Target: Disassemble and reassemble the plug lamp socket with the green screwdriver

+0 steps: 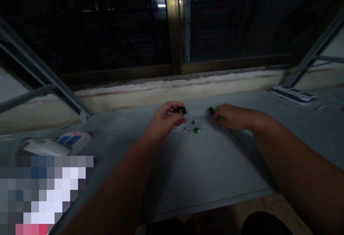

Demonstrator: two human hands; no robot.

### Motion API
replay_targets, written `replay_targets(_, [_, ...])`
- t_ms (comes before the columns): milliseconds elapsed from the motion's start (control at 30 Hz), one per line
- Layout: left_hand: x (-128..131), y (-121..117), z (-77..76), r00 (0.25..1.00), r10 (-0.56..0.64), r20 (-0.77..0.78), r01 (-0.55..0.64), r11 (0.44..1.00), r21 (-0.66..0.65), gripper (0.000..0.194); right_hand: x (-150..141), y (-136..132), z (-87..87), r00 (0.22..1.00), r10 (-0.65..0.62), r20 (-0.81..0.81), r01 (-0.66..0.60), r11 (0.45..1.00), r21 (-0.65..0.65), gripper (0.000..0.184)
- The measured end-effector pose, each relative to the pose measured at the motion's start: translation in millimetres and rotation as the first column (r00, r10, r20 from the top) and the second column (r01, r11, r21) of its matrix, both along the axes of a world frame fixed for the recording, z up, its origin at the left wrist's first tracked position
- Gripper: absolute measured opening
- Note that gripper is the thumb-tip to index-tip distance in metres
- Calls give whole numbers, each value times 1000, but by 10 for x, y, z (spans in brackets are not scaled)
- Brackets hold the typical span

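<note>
Reaching up from the lower left, the left arm angles toward the far edge of the surface (pixel 215 170), its hand (pixel 168 118) turned inward with thumb and fingers (pixel 176 104) curled around a small black part (pixel 180 110). The right hand (pixel 228 116) comes in from the right, wrist bent, its fingers closed on a green-and-black screwdriver (pixel 213 111), whose shaft slants toward the near right corner. The black part looks dark and irregular in outline, with a pale round piece (pixel 178 125) just below it; whether they join is unclear. It sits near the middle of the far edge. Between the hands lie a green piece (pixel 197 130) with thin wire and small pale-and-dark bits (pixel 193 121).
</note>
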State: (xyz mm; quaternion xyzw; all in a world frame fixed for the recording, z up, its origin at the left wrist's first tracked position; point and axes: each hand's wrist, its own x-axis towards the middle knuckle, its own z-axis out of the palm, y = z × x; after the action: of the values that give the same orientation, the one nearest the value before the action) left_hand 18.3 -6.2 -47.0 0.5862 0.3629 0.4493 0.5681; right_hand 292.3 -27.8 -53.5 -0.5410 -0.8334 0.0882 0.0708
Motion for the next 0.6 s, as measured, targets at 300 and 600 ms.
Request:
replay_targets(300, [-8, -15, -87, 969, -237, -69, 243, 965, 100, 43, -408, -181, 127, 788, 114, -605, -92, 993, 68, 12])
replay_targets(600, [19, -18, -134, 927, -357, -117, 373, 909, 184, 41, -531, -174, 83, 770, 226, -596, -85, 963, 255, 10])
